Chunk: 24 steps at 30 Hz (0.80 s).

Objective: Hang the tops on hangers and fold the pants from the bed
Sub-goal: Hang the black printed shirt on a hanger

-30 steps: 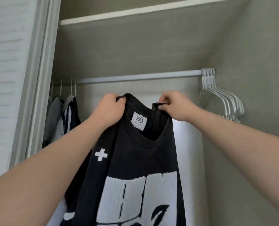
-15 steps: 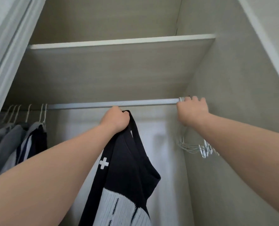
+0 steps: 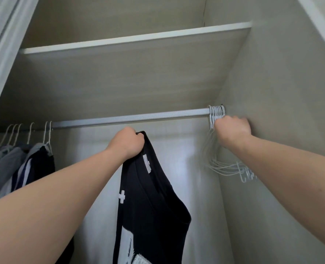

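Inside the wardrobe, my left hand (image 3: 128,142) grips a black top (image 3: 154,202) by its collar edge, just under the rail. The top hangs down from that hand, with a white label, a small white cross and a white print showing. My right hand (image 3: 232,130) is at the right end of the silver rail (image 3: 131,118), its fingers curled into the necks of a bunch of empty white hangers (image 3: 216,113). Which hanger it holds is hidden by the hand and by blur.
Several grey and striped garments (image 3: 24,164) hang on white hangers at the rail's left end. A shelf (image 3: 135,38) runs above the rail. The wardrobe's side wall (image 3: 281,111) is right behind my right hand, and the door frame (image 3: 0,54) stands at the left.
My right hand let go of the top's collar and reached to the hangers at the rail's right end, then dropped from the hooks to their necks. The top now hangs from my left hand alone.
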Tool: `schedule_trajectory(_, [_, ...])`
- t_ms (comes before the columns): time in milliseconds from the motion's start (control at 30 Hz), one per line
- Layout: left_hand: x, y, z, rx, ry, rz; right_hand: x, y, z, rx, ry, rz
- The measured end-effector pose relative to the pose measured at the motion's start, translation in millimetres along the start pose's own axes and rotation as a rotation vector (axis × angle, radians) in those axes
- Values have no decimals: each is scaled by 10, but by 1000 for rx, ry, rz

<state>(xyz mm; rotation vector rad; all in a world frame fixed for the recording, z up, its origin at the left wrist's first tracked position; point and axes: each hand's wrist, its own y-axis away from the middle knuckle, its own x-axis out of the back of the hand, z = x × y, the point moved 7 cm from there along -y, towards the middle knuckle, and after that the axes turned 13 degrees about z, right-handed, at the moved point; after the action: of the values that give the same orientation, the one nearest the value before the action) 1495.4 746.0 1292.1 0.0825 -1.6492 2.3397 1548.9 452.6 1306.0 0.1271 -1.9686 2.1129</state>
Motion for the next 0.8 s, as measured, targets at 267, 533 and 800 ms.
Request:
schedule_trajectory(267, [214, 44, -123, -2, -25, 49, 21, 23, -105, -299, -649, 14])
schedule_trajectory(533, [811, 175, -228, 0, -65, 144, 69, 624, -672, -658, -1577, -178])
schedule_trajectory(800, [1825, 209, -249, -24, -59, 306, 482, 894, -1129, -824, -1915, -390])
